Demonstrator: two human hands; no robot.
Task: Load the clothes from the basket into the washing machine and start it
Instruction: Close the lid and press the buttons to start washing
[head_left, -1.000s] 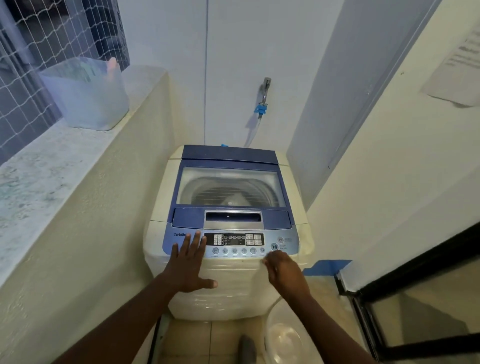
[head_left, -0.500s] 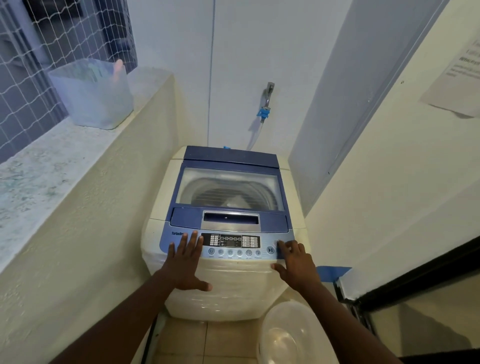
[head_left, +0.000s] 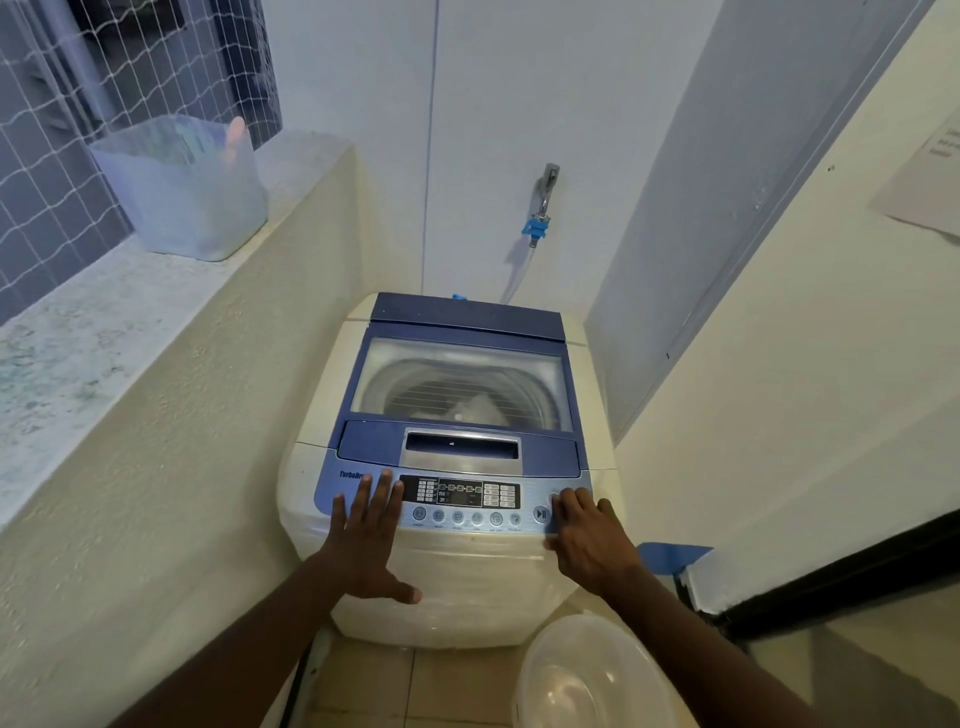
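Lower right: my right hand (head_left: 587, 540) - fingers loose, empty | start button (head_left: 541, 514) just frame-left of fingertips (head_left: 558, 500) | left hand (head_left: 371, 535) flat, farther

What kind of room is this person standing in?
Probably a small home laundry nook or utility balcony: a top-loading washing machine fills the narrow space, a wall tap sits above it, and a netted window opens on the left.
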